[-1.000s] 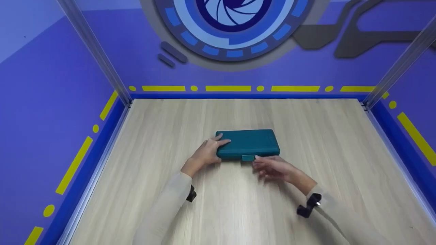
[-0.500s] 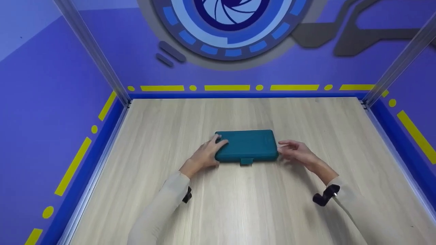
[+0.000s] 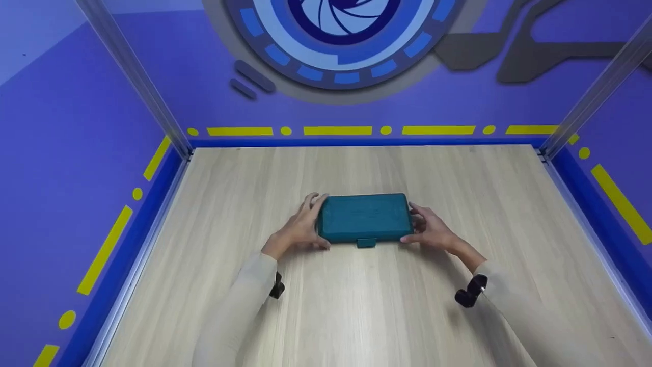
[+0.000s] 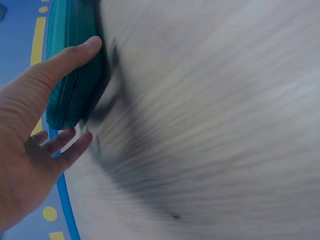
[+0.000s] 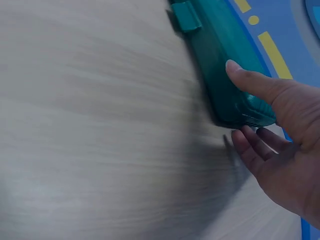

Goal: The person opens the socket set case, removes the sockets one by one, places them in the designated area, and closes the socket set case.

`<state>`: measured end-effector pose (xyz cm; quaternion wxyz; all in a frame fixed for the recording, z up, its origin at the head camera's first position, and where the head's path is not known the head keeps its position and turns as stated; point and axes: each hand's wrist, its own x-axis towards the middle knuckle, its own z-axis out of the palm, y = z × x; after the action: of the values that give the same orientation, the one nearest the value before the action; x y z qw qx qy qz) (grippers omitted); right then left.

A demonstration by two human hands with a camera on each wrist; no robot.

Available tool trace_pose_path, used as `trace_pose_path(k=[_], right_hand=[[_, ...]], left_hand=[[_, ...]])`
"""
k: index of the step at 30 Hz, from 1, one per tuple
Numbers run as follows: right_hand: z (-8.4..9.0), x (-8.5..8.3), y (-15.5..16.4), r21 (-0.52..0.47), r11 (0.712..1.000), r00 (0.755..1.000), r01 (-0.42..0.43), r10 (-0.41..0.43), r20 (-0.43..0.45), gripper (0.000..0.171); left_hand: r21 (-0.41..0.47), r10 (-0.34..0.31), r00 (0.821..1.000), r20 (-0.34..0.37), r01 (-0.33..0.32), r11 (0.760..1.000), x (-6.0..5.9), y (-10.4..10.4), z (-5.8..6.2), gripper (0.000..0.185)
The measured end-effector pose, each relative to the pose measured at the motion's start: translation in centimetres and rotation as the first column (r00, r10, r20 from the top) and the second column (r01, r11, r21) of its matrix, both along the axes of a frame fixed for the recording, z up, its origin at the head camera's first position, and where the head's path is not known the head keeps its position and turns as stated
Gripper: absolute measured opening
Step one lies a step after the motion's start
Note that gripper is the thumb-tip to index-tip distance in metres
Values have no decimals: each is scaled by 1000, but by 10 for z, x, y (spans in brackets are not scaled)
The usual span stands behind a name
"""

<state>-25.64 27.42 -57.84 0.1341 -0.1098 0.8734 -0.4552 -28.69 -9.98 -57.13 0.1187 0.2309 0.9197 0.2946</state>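
A flat teal plastic case (image 3: 364,216) lies on the wooden table (image 3: 356,306), with its small latch tab (image 3: 365,242) facing me. My left hand (image 3: 298,229) grips the case's left end, thumb on the near edge and fingers round the far corner. At the right end my right hand (image 3: 433,229) holds it the same way. In the left wrist view the thumb of the left hand (image 4: 25,125) presses on the case (image 4: 75,75). In the right wrist view the right hand (image 5: 285,130) has its thumb on the case (image 5: 220,65), fingers at the case's end, and the latch tab (image 5: 186,15) shows.
Blue-purple walls with yellow dashes (image 3: 336,130) close in the table at the back and both sides. Metal posts (image 3: 137,76) stand at the two back corners. Black wrist mounts (image 3: 468,294) sit on both sleeves.
My right hand left the latch at the front and moved to the case's right end, then took hold of it. My left hand slid its fingers round the left end.
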Motion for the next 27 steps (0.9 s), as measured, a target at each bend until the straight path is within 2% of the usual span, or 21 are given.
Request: trace_pose_path(k=[2, 5, 11, 17, 19, 22, 27], right_hand=[[-3, 1, -3, 34, 999, 1000, 2, -2, -23, 103], [-5, 1, -6, 70, 997, 999, 18, -15, -48, 101], [-4, 1, -8, 94, 994, 996, 51, -43, -84, 95], [-2, 5, 0, 57, 997, 992, 50, -42, -122, 85], [0, 5, 1, 37, 998, 990, 58, -53, -128, 81], [5, 4, 0, -7, 998, 987, 57, -57, -153, 75], [11, 1, 5, -138, 990, 979, 2, -30, -203, 61]], left_hand=[[6, 1, 999, 35, -2, 1000, -1, -2, -2, 131], [10, -15, 999, 44, 15, 1000, -3, -4, -4, 129], [52, -14, 1000, -5, 15, 999, -6, -6, -3, 119], [95, -35, 999, -5, 36, 995, -11, -6, -2, 103], [115, -35, 999, 21, 32, 993, -11, -8, 1, 95], [164, -8, 996, 85, -6, 986, -9, -11, 5, 85], [254, 25, 978, 208, -78, 964, -8, -11, 8, 80]])
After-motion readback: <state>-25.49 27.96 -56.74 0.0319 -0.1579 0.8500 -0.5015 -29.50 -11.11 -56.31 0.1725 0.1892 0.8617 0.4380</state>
